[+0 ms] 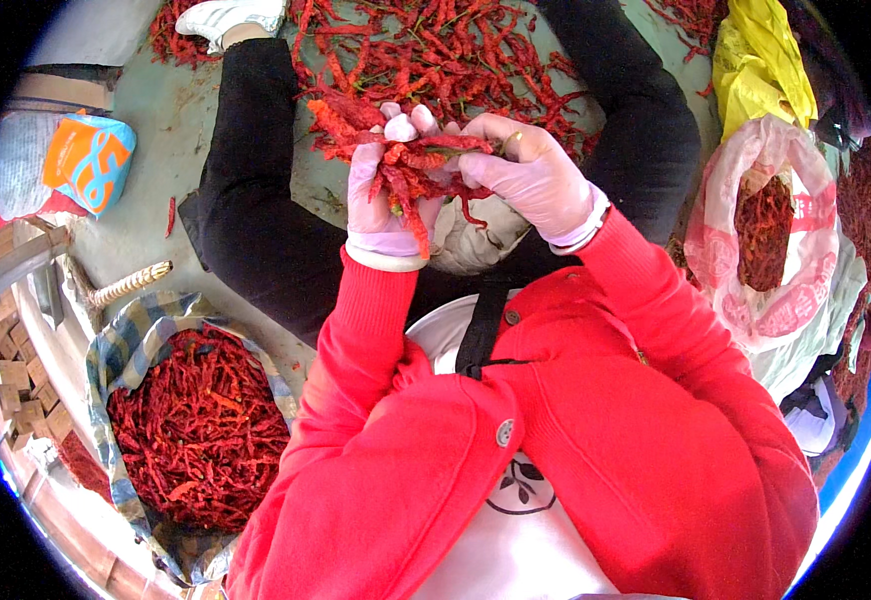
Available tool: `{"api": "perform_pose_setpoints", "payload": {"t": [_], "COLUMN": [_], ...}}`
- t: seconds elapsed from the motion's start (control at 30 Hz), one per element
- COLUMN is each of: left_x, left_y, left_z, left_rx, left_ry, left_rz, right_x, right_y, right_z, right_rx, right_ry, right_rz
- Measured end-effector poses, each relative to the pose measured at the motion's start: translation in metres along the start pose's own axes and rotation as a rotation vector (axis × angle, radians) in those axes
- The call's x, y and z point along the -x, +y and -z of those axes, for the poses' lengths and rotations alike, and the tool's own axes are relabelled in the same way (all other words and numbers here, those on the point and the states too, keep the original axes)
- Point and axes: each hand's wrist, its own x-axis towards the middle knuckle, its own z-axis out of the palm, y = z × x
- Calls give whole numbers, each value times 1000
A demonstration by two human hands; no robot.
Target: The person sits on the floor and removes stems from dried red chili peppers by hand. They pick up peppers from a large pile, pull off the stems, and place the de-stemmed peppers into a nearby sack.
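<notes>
Landmark is the bunch of dried chillies [418, 165] in the person's hands. Far left of it and lower, a checked cloth [128, 345] holds a heap of red chillies [201, 430], probably kept apart as one sort. The left hand [381, 195], in a thin pale glove, grips the bunch from the left w/ fingers curled and pressed together, so the pods stay gathered. The right hand [531, 175], also gloved, pinches pods at the bunch's right side. Pods look wrinkled, dark red, some w/ stems. Right of the bunch stands an open plastic bag [756, 235] w/ chillies.
</notes>
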Motion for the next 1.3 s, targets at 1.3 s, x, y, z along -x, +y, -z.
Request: {"api": "perform_pose_setpoints", "payload": {"t": [1.3], "left_x": [6], "left_y": [9], "left_z": [10], "left_rx": [185], "left_ry": [59], "left_rz": [197], "right_x": [0], "right_y": [-9], "right_z": [1], "right_rx": [-178], "right_ry": [-282], "right_rz": [-53]}}
